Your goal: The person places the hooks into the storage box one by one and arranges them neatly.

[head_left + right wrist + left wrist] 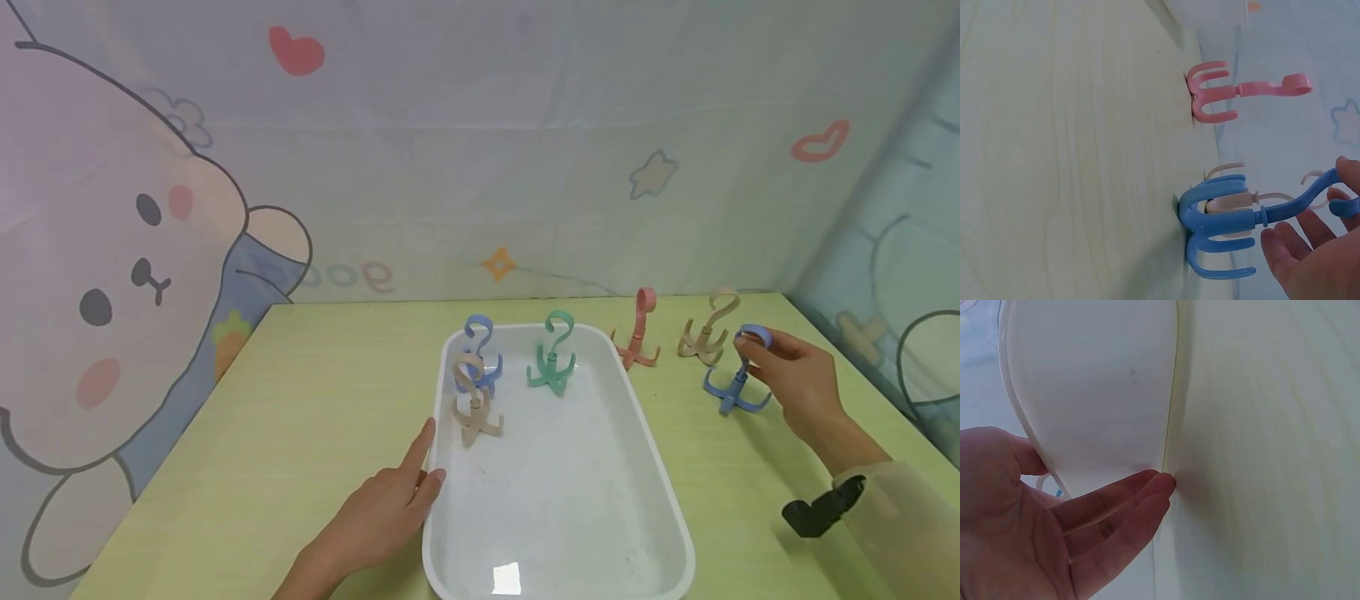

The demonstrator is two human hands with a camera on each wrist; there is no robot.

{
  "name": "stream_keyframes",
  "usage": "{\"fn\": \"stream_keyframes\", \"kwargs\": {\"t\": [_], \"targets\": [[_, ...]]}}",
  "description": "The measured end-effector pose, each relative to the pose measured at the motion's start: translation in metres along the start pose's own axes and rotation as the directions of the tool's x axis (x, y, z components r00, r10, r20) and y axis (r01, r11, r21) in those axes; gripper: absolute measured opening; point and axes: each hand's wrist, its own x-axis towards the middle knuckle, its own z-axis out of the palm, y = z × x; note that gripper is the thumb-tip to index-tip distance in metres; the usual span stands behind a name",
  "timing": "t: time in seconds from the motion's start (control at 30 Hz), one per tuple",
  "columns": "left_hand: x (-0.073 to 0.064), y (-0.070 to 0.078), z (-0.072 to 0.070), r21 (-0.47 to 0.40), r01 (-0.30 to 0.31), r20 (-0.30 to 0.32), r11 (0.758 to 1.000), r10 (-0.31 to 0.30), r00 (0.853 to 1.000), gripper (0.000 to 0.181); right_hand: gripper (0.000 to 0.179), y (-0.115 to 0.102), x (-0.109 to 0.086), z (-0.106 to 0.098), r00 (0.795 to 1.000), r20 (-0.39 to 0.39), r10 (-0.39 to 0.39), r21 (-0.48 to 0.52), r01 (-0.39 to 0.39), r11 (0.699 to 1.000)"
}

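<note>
My right hand pinches the curled top of a blue four-pronged hook, held upright low over the table's right side. In the right wrist view, the blue hook overlaps a beige hook behind it. My left hand rests against the left side of a white tray, fingers fairly straight and thumb at the rim. Inside the tray stand another blue hook, a beige hook and a green hook, all toward its far end.
Right of the tray, a pink hook and a beige hook stand on the pale yellow-green table. A printed cloth hangs along the table's back edge, and another panel borders the right.
</note>
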Motion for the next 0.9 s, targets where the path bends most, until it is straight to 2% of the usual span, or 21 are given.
{"fn": "stream_keyframes", "kwargs": {"t": [0.2, 0.53, 0.9], "targets": [[0.0005, -0.0014, 0.0008, -0.001, -0.007, -0.003, 1.0, 0.007, 1.0, 0.068, 0.015, -0.0019, -0.0004, -0.0009, 1.0, 0.026, 0.004, 0.083, -0.006, 0.997], [-0.0004, -0.0013, 0.0011, 0.001, -0.022, -0.006, 1.0, 0.022, 1.0, 0.067, 0.014, -0.0027, -0.0016, -0.0004, 1.0, 0.009, 0.023, 0.131, -0.024, 0.991], [-0.0005, -0.0011, -0.0001, -0.003, -0.036, -0.007, 0.999, 0.036, 0.999, 0.067, 0.016, -0.002, -0.0038, -0.001, 1.0, 0.027, -0.001, 0.2, -0.005, 0.98]]}}
